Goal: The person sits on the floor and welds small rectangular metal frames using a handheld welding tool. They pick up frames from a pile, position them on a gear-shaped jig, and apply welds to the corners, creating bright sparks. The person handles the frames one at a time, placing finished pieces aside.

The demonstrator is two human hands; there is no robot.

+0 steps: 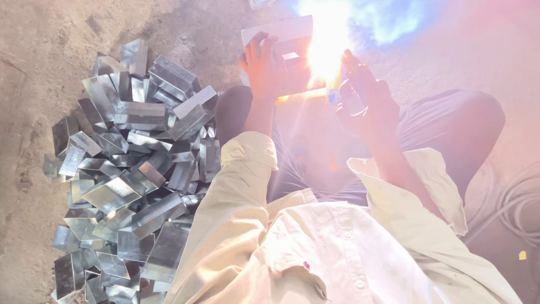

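Fingers of the left hand (269, 67) wrap a flat metal piece (278, 34), steadying it above the knees. Right hand (360, 93) closes on a dark tool – its tip is lost in white glare (326, 45), so contact is unclear. Joining at the piece's edge seems underway; next it needs a steady hold. Folded galvanised boxes (135, 169) lie heaped on the concrete floor (34, 67) – just left.

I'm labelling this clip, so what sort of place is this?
Probably a small metal workshop with work done on the floor: a heap of folded sheet-metal pieces lies on bare concrete floor, and a bright welding-like glare flares between the hands.
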